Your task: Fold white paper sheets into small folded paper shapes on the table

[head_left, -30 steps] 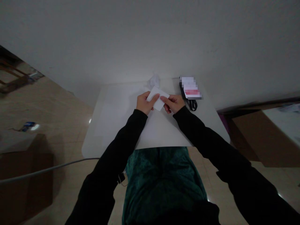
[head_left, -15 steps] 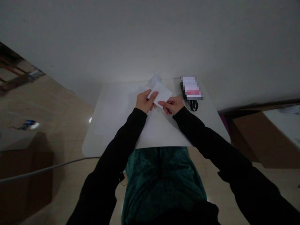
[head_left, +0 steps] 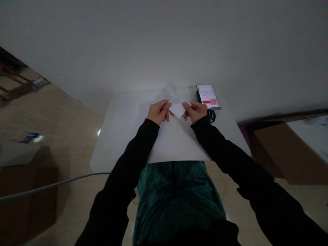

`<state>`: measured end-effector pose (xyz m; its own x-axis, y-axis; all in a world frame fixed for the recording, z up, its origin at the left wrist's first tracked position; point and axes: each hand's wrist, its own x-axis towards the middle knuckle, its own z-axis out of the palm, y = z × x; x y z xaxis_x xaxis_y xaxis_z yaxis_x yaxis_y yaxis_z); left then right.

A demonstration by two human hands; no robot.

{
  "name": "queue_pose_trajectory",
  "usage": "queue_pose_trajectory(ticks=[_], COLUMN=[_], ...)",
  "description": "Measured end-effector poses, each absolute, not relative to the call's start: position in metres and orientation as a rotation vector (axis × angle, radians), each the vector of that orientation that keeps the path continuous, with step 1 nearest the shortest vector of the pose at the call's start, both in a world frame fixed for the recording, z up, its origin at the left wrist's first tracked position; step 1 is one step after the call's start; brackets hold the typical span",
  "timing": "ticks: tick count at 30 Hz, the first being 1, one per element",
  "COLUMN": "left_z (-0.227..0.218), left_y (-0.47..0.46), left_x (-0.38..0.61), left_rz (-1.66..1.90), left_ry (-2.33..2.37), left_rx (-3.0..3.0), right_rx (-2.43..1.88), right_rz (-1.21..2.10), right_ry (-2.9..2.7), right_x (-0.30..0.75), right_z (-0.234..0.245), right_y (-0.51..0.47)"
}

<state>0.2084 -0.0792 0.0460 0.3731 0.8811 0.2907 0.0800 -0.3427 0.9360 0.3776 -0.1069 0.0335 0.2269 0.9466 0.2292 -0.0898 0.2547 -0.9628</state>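
Head view, nearest first: green trousers (head_left: 176, 198) and black sleeves (head_left: 138, 147) lead up to a white table (head_left: 123, 130). Near its far edge the left hand (head_left: 158, 112) is pinched narrow, thumb against fingers, on the left corner of a small white paper (head_left: 178, 110). The right hand (head_left: 196, 111) grips the paper's right side, thumb on top. The paper sits between the two hands, one corner pointing back at the person; it is probably folded, though white on white in dim light makes the layers hard to tell. Pulling the hands apart with both grips firm could tear it, and a slack thumb could let a fold slip out of line. A pale wad (head_left: 169, 89) lies just beyond, close enough for the fingers to knock. Near the right hand is a phone-like item (head_left: 208, 97) with a black strap (head_left: 212, 116); its face is pixelated, so only a red band shows and no word or brand can be read. Behind rises a bare grey wall (head_left: 164, 44).
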Motion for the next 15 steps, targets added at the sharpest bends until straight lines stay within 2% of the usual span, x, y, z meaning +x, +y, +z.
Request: queue_pose_trajectory(ticks=[5, 15], left_z=[0.052, 0.060], left_y=[-0.078, -0.083], left_x=[0.204, 0.193], left_rz=[0.990, 1.034], left_ry=[0.839, 0.808], left_rx=[1.623, 1.722], right_rx=[-1.009, -0.936], right_rz=[0.990, 1.115], right_ry=[-1.044, -1.176], right_x=[0.374, 0.372], right_z=[0.035, 0.036], right_y=[-0.108, -0.119])
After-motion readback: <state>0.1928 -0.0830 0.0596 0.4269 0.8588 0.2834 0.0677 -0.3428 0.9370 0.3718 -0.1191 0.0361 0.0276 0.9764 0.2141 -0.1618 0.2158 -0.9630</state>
